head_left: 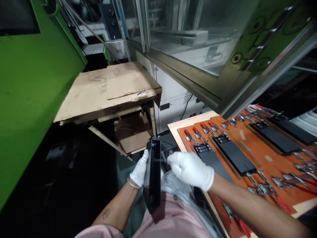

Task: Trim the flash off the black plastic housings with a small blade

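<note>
First, one long black trough-like part [155, 185], held before a pink shirt [173, 218]. Around it, gloved left hand [140, 168], fingers clamped on its sides. Just right, gloved right hand [190, 169], fingers curled in; hold on anything, impossible to tell. Alongside, orange board [260, 149] bearing red-handled clamps [197, 133] and black plates [234, 153]. Beyond, cardboard-topped table [111, 86].

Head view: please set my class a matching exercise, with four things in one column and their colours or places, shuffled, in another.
1. hollow part
2. right hand
3. clamps
4. large panel

A. green, along the picture's left edge
B. silver, on the orange board
C. black, held by the left hand
D. white-gloved, just right of the hollow part

Pairs: 1-C; 2-D; 3-B; 4-A
</note>
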`<state>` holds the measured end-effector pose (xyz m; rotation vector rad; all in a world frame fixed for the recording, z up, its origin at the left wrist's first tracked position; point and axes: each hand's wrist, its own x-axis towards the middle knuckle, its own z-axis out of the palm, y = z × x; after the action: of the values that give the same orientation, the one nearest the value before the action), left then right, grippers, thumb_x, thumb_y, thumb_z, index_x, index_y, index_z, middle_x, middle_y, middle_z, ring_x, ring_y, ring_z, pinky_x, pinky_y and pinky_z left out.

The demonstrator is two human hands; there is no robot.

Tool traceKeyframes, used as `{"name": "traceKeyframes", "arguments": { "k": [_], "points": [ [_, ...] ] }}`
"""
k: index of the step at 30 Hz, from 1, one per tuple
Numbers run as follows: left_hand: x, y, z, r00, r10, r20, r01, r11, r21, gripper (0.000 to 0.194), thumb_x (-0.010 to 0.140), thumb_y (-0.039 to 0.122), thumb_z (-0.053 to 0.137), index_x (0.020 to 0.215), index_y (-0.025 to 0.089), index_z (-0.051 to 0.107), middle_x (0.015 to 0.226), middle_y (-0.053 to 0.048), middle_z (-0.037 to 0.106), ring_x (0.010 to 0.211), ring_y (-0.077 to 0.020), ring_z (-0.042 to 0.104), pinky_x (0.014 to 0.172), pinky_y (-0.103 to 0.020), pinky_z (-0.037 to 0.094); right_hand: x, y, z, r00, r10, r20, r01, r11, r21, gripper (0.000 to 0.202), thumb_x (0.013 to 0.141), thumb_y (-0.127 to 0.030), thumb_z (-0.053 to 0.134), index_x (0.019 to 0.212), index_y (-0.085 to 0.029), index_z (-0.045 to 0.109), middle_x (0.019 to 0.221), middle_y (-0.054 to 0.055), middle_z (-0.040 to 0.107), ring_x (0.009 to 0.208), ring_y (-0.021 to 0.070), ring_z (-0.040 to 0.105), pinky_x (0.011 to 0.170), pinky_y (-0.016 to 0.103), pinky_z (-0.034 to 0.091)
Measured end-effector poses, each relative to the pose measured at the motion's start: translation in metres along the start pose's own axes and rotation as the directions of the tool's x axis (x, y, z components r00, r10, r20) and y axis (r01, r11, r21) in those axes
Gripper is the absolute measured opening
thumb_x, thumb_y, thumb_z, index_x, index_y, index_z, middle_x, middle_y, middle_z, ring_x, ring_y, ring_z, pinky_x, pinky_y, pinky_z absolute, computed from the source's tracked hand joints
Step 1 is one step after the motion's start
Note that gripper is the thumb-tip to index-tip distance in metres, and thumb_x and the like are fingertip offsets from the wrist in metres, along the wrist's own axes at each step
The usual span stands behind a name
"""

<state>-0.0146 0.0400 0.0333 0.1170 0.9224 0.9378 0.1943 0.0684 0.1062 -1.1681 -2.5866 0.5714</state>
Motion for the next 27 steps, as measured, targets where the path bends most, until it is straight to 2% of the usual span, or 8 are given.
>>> {"name": "traceKeyframes", "arguments": {
  "k": [2, 7, 10, 13, 16, 19, 22, 27],
  "points": [
    [0.002, -0.001, -0.004, 1.0, 0.019, 0.019, -0.019, 1.0, 0.003, 0.044, 0.077, 0.057, 0.067, 0.086, 0.014, 0.066, 0.066, -0.003, 0.07, 0.058, -0.0171, 0.067, 0.063, -0.027, 0.054, 0.0, 0.0, -0.002, 0.999, -0.047, 0.028, 0.047, 0.999, 0.003, 0.017, 0.084, -0.022, 0.048, 0.074, -0.021, 0.062, 0.071, -0.001, 0.063, 0.063, 0.0122, 0.054, 0.059, 0.024, 0.03],
    [0.009, -0.011, -0.012, 0.994, 0.014, 0.108, -0.016, 1.0, 0.01, 0.043, 0.074, 0.056, 0.07, 0.081, 0.014, 0.066, 0.06, -0.002, 0.067, 0.053, -0.0158, 0.064, 0.058, -0.025, 0.052, 0.017, 0.02, -0.015, 0.996, 0.013, -0.085, -0.024, 0.992, -0.126, 0.02, 0.086, -0.022, 0.046, 0.077, -0.02, 0.064, 0.073, 0.001, 0.064, 0.064, 0.0134, 0.055, 0.06, 0.026, 0.029],
    [0.013, -0.012, -0.015, 0.987, -0.045, 0.157, 0.045, 0.999, 0.005, 0.049, 0.073, 0.062, 0.068, 0.079, 0.013, 0.066, 0.053, -0.001, 0.064, 0.045, -0.0149, 0.06, 0.05, -0.025, 0.049, 0.023, 0.032, -0.022, 0.99, 0.021, -0.139, -0.037, 0.993, -0.113, 0.024, 0.089, -0.024, 0.044, 0.091, -0.022, 0.068, 0.083, 0.003, 0.067, 0.072, 0.015, 0.059, 0.064, 0.025, 0.033],
    [0.015, -0.006, -0.012, 0.987, -0.063, 0.145, 0.066, 0.998, -0.014, 0.049, 0.075, 0.062, 0.066, 0.078, 0.013, 0.065, 0.053, -0.001, 0.063, 0.043, -0.0139, 0.059, 0.047, -0.024, 0.047, 0.016, 0.026, -0.02, 0.979, 0.085, -0.187, -0.099, 0.993, -0.07, 0.027, 0.091, -0.025, 0.043, 0.102, -0.023, 0.068, 0.088, 0.004, 0.069, 0.076, 0.0162, 0.061, 0.066, 0.025, 0.035],
    [0.015, 0.001, -0.005, 0.996, -0.061, 0.066, 0.064, 0.997, -0.044, 0.048, 0.077, 0.062, 0.063, 0.078, 0.014, 0.065, 0.054, -0.001, 0.064, 0.045, -0.0138, 0.06, 0.049, -0.023, 0.049, -0.003, 0.001, -0.007, 0.999, 0.023, -0.033, -0.025, 0.998, -0.064, 0.027, 0.091, -0.023, 0.041, 0.086, -0.019, 0.068, 0.08, 0.004, 0.068, 0.065, 0.0152, 0.058, 0.059, 0.026, 0.032],
    [0.016, 0.007, 0.004, 0.998, -0.051, 0.028, 0.052, 0.997, -0.064, 0.047, 0.079, 0.062, 0.062, 0.076, 0.015, 0.065, 0.053, 0.0, 0.063, 0.045, -0.0137, 0.06, 0.051, -0.024, 0.05, -0.021, -0.025, 0.012, 0.977, -0.129, 0.172, 0.143, 0.988, -0.066, 0.025, 0.087, -0.018, 0.043, 0.074, -0.017, 0.065, 0.072, 0.004, 0.066, 0.059, 0.0146, 0.055, 0.055, 0.027, 0.028],
    [0.016, 0.008, 0.014, 1.0, -0.025, -0.007, 0.025, 0.999, -0.032, 0.047, 0.077, 0.061, 0.065, 0.072, 0.015, 0.064, 0.051, 0.0, 0.062, 0.044, -0.0141, 0.06, 0.052, -0.026, 0.051, -0.024, -0.031, 0.024, 0.957, -0.192, 0.22, 0.218, 0.97, -0.103, 0.022, 0.085, -0.018, 0.046, 0.072, -0.018, 0.063, 0.072, 0.005, 0.065, 0.059, 0.0152, 0.054, 0.054, 0.027, 0.027],
    [0.012, -0.001, 0.025, 0.965, 0.26, -0.038, -0.253, 0.958, 0.137, 0.048, 0.059, 0.059, 0.08, 0.075, 0.016, 0.068, 0.059, 0.0, 0.068, 0.057, -0.0175, 0.065, 0.064, -0.029, 0.054, -0.001, -0.007, 0.011, 0.998, 0.032, -0.06, -0.033, 0.999, -0.031, 0.025, 0.091, -0.022, 0.04, 0.073, -0.018, 0.058, 0.071, 0.003, 0.06, 0.059, 0.0134, 0.051, 0.057, 0.026, 0.028]
  ]
}}
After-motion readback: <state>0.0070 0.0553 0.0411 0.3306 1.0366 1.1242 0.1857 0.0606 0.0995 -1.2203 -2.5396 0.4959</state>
